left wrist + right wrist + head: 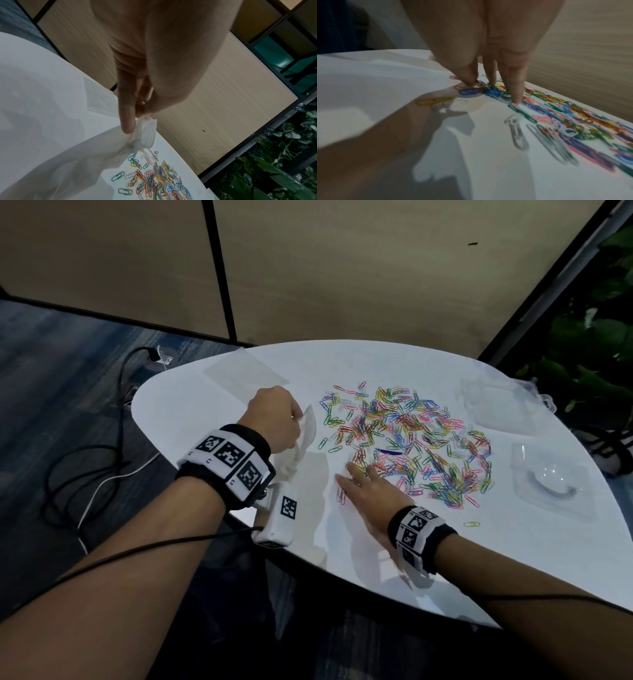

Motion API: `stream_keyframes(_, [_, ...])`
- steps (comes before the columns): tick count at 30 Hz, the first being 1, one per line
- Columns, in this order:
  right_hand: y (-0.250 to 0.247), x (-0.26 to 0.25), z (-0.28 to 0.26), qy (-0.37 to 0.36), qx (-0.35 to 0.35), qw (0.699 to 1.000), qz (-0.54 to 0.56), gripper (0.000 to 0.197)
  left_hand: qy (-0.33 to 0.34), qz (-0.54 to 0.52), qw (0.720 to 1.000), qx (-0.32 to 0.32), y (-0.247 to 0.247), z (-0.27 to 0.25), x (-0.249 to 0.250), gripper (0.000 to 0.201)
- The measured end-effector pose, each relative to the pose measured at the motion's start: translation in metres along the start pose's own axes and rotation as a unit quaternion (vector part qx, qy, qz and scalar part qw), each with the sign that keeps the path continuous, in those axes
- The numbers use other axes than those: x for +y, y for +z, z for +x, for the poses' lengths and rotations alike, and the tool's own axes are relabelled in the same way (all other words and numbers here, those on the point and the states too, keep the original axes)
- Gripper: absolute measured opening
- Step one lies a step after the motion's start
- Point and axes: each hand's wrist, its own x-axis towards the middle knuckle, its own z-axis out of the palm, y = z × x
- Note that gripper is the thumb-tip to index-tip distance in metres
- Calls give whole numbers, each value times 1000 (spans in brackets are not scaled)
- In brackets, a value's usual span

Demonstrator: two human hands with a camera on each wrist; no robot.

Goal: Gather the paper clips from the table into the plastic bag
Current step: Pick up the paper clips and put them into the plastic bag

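A wide pile of colourful paper clips [411,440] [154,180] [556,121] covers the middle of the white table [191,405]. My left hand [274,419] [137,119] hovers over the pile's left edge and pinches the rim of the clear plastic bag [303,436] [145,132], which hangs down toward the table. My right hand [359,477] [493,88] lies low at the pile's near-left edge, its straight fingers [515,94] pressing on clips just right of the bag. What the bag holds cannot be made out.
Clear plastic containers [496,409] [555,484] sit at the table's right. A flat clear sheet [243,368] lies at the back left. One yellow clip [472,524] lies apart near the front. Cables [102,457] trail on the floor at left, and plants [599,354] stand at right.
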Motion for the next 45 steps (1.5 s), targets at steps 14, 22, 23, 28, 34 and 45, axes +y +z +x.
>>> stream_keyframes(14, [-56, 62, 19, 262, 55, 873, 408, 8, 8, 21, 1000, -17, 7, 3, 3, 29])
stream_keyframes(22, [-124, 50, 13, 152, 72, 482, 860, 33, 5, 3, 1000, -24, 15, 7, 10, 29])
stream_keyframes(23, [-131, 41, 13, 138, 65, 454, 878, 30, 5, 2, 1000, -23, 16, 7, 11, 29])
stream_keyframes(28, [-138, 0, 22, 109, 47, 434, 893, 16, 18, -6, 1000, -15, 20, 7, 14, 29])
stream_keyframes(34, [-130, -18, 34, 160, 99, 638, 747, 9, 34, -21, 999, -16, 19, 5, 14, 35])
stream_keyframes(45, [-143, -30, 37, 84, 118, 901, 408, 27, 26, -29, 999, -1, 14, 3, 7, 30])
